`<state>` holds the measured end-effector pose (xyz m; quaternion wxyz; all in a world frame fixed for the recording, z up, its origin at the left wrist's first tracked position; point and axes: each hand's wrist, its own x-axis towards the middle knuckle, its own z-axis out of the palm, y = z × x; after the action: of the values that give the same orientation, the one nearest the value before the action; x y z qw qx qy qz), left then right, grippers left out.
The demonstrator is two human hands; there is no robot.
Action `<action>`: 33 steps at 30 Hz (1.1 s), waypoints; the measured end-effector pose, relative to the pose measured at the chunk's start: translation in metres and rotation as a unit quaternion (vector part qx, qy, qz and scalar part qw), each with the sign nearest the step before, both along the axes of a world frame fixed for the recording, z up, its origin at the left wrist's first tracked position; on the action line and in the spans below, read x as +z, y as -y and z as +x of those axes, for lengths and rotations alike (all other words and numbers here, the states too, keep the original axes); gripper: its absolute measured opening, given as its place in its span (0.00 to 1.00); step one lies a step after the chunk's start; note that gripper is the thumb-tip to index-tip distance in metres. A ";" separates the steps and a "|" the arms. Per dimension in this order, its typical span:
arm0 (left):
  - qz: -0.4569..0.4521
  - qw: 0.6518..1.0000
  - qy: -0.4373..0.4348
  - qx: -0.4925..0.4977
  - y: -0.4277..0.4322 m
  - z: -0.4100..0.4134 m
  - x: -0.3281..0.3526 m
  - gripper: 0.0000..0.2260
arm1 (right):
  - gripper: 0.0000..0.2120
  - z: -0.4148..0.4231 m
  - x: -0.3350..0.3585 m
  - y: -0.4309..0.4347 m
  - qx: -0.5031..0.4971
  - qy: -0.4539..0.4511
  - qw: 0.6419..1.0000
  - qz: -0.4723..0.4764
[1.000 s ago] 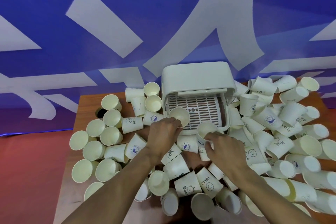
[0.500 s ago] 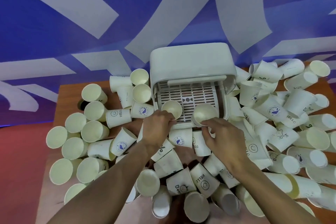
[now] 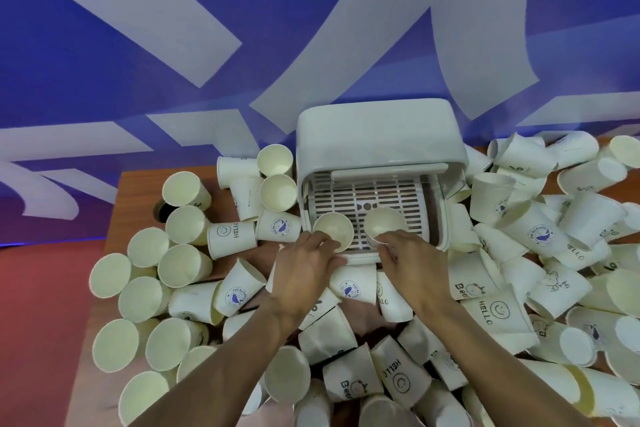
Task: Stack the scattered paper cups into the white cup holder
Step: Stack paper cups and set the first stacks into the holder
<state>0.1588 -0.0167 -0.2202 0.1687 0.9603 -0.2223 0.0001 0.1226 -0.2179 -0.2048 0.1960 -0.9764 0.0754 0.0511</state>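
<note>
Clutter all over the wooden table (image 3: 138, 191): scattered paper cups (image 3: 232, 239) lie on their sides or stand mouth-up, heaped to the left, the right and the near side of the white cup holder (image 3: 377, 135). That holder sits at the far middle of the table, right up against a blue backdrop (image 3: 104, 80) with broad white strokes, its front open and its slatted tray (image 3: 391, 198) showing. Both hands are at that opening now. The left hand (image 3: 304, 270) has its fingers wrapped round the left-hand cup (image 3: 334, 230), mouth tilted up toward the camera, over the tray's near left corner. The right hand (image 3: 412, 260) pinches the right-hand cup (image 3: 384, 222) by its lower end, mouth also up, just beside the first one and over the middle of the tray's front. The two cups sit close together, rims nearly touching; whether they rest on the slats I cannot tell. Red floor (image 3: 34, 288) shows off to the left of the table.
</note>
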 end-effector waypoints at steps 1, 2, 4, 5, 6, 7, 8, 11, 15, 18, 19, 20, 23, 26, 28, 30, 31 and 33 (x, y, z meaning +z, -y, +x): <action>-0.009 1.000 0.000 -0.002 -0.001 -0.001 0.001 0.11 | 0.10 -0.001 -0.004 0.000 0.000 -0.008 1.000 0.002; -0.015 1.000 -0.001 -0.005 -0.002 -0.003 0.003 0.11 | 0.10 -0.001 -0.007 0.001 -0.001 -0.009 1.000 0.004; -0.023 1.000 -0.002 -0.009 -0.005 -0.006 0.006 0.11 | 0.09 -0.001 -0.010 0.001 -0.001 -0.007 1.000 0.005; -0.028 1.000 -0.001 -0.012 -0.007 -0.007 0.008 0.10 | 0.10 0.000 -0.010 0.000 0.001 -0.007 1.000 0.006; -0.035 0.999 -0.001 -0.016 -0.008 -0.009 0.011 0.08 | 0.10 0.000 -0.011 0.000 0.003 -0.009 1.000 0.007; -0.043 0.999 0.000 -0.021 -0.009 -0.010 0.014 0.07 | 0.11 -0.001 -0.010 -0.001 0.002 -0.011 1.000 0.009; -0.049 0.999 0.002 -0.025 -0.009 -0.012 0.017 0.06 | 0.11 -0.001 -0.009 -0.001 0.002 -0.016 1.000 0.011; -0.044 0.999 0.000 -0.029 -0.010 -0.018 0.029 0.06 | 0.12 -0.005 -0.007 0.000 0.006 -0.026 0.999 0.018; -0.021 0.999 -0.018 -0.024 -0.013 -0.023 0.046 0.07 | 0.11 -0.007 -0.003 0.000 0.025 -0.024 0.999 0.037; 0.005 0.999 -0.029 -0.031 -0.019 -0.024 0.054 0.07 | 0.11 -0.004 -0.003 -0.005 0.032 -0.021 0.999 0.023; 0.011 0.999 -0.032 -0.032 -0.021 -0.024 0.056 0.07 | 0.11 -0.004 -0.003 -0.006 0.031 -0.019 0.999 0.021; 0.015 0.999 -0.035 -0.031 -0.023 -0.025 0.058 0.07 | 0.11 -0.004 -0.003 -0.008 0.029 -0.018 0.999 0.021; 0.036 0.998 -0.037 -0.025 -0.029 -0.024 0.063 0.08 | 0.12 -0.008 0.001 -0.007 0.026 -0.018 0.999 0.014; 0.070 0.996 -0.040 -0.039 -0.028 -0.023 0.064 0.09 | 0.14 -0.011 0.003 -0.002 0.029 -0.008 0.999 -0.026; 0.085 0.995 -0.038 -0.046 -0.023 -0.020 0.064 0.10 | 0.16 -0.007 0.002 0.001 0.036 -0.015 0.998 -0.053; 0.097 0.993 -0.040 -0.053 -0.016 -0.019 0.064 0.10 | 0.17 -0.005 0.000 0.002 0.055 -0.036 0.996 -0.061; 0.103 0.992 -0.041 -0.055 -0.013 -0.019 0.063 0.10 | 0.17 -0.005 0.000 0.001 0.063 -0.038 0.995 -0.060; 0.102 0.992 -0.039 -0.060 -0.008 -0.020 0.061 0.10 | 0.17 -0.010 0.003 0.002 0.056 -0.020 0.998 -0.032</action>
<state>0.1386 -0.0091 -0.1589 0.0778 0.9567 -0.2716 -0.0697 0.1126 -0.2195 -0.2016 0.1598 -0.9836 0.0265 0.0794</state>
